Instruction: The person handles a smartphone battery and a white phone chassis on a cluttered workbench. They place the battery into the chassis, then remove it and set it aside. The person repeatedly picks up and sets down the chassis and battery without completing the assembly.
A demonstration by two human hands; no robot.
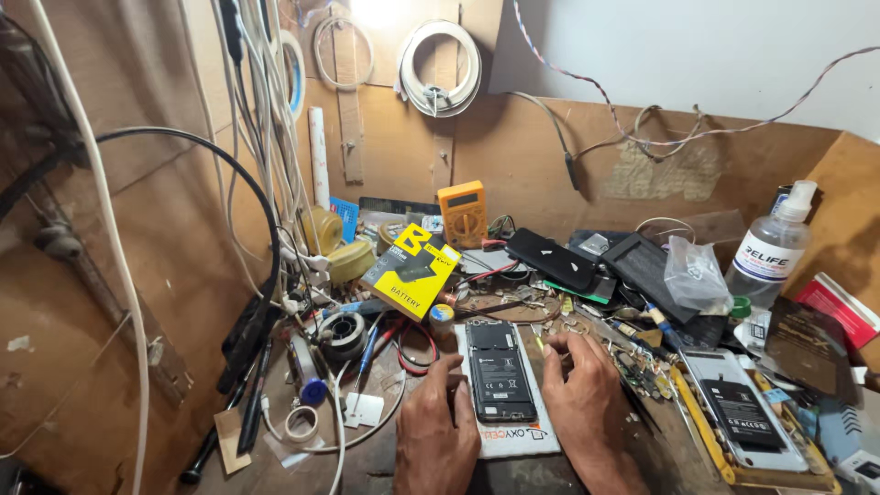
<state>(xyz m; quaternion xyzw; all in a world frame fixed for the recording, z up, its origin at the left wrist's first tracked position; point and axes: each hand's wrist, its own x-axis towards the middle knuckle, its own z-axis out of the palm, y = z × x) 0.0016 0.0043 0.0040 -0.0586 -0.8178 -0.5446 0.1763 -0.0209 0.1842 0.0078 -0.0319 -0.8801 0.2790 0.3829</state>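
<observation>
Opened phone [500, 371] lies between my 2 hands, its long axis running straight away from me toward the back wall. My left hand [438, 431] sits on its left edge, fingers together and curled, tips touching the frame near the lower half; nothing is clamped. My right hand [584, 399] rests on the right edge, fingers loosely together, tips against the upper part of the frame. Both are equally close, so neither has an advantage; the left sits a little nearer to me.

I see the phone with its back off: a black battery fills most of the body, a darker board section sits at the far end. It rests on a white mat [518, 438] whose near edge shows beneath my wrists.

Outward from there, a yellow and black box [412, 269] stands just beyond on the left, an orange multimeter [463, 213] leans at the wall, and a second opened phone [742, 412] lies well apart on the right.
</observation>
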